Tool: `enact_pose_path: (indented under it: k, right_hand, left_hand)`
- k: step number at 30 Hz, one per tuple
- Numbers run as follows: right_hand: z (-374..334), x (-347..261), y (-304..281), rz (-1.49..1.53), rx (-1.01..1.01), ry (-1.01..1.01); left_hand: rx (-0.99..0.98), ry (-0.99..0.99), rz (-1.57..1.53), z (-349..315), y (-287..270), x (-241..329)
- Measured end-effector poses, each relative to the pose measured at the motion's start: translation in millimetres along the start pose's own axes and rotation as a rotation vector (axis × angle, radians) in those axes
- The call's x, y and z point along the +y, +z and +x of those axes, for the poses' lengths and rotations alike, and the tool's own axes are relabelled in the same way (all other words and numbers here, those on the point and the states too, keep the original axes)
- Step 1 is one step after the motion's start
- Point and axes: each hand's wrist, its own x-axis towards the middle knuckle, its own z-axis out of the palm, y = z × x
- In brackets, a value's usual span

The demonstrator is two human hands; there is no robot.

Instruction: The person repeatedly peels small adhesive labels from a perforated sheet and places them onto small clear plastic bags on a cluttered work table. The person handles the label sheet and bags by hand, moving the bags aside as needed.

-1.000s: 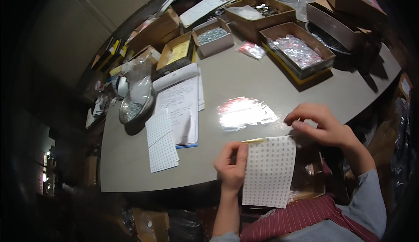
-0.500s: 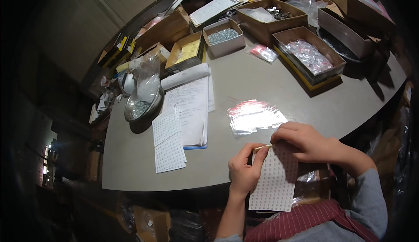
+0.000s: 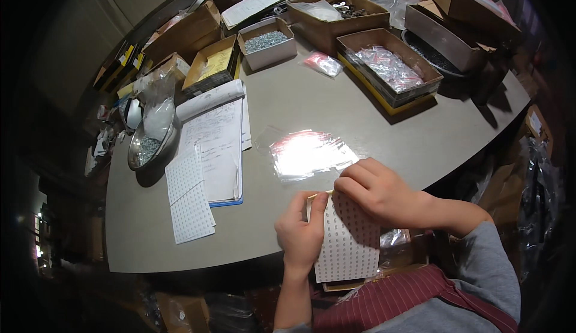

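A white sheet of small printed labels (image 3: pixel 347 250) hangs at the table's front edge, with its top edge bent over. My left hand (image 3: pixel 300 232) pinches its upper left corner between thumb and fingers. At the upper right of the same sheet, my right hand (image 3: pixel 379 190) has its fingers curled in and pressed together; what they hold, if anything, is hidden. Just beyond my hands lies a fanned pile of clear plastic bags (image 3: pixel 307 155) with red strips, shining under the light. To the left, more label sheets (image 3: pixel 191 204) overlap a handwritten notepad (image 3: pixel 217 135).
Along the back stand a box of small metal parts (image 3: pixel 268 52), a box of filled bags (image 3: pixel 393 87) and a carton of dark parts (image 3: pixel 336 24). A metal bowl (image 3: pixel 144 162) sits at the left. A small red-and-clear packet (image 3: pixel 324 65) lies behind the bag pile.
The whole view has shifted, so the table and its things appear farther left. My left hand still grips the sheet's corner, and my right hand stays at its upper right.
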Motion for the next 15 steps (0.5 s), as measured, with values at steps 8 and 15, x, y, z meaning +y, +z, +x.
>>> enact_pose_path:
  k: [8,15]
  right_hand:
    - [8,17,-22,0.261,-0.028,0.013]
    - [44,82,-13,0.316,-0.331,0.360]
  left_hand:
    - [0.022,-0.042,0.033,3,1,2]
    - [-0.011,-0.004,0.032,6,0,2]
